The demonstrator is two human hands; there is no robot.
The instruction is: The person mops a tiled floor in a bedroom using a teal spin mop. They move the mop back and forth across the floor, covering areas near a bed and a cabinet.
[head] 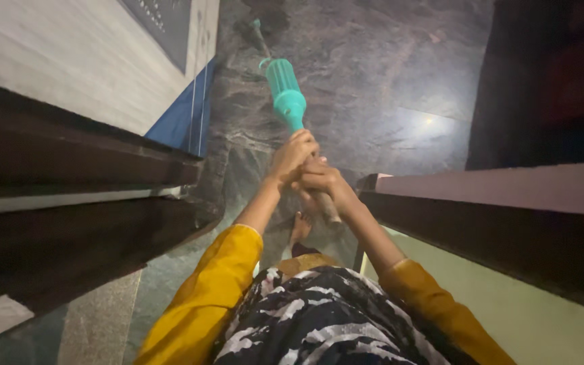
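Both hands grip 1 mop handle (324, 203); left hand (292, 154) wraps the upper part, right hand (319, 181) clenches just below; its teal sleeve (285, 94) slants down to the dark stone floor (386, 81); floor shines wet in 1 patch, how much is mopped is unclear; dark wooden frame (82, 169) and ledge (495, 196) crowd both sides.

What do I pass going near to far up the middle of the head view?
Patterned garment → bare foot → right hand → left hand, both on the wooden handle → teal mop fitting → dark stone floor.
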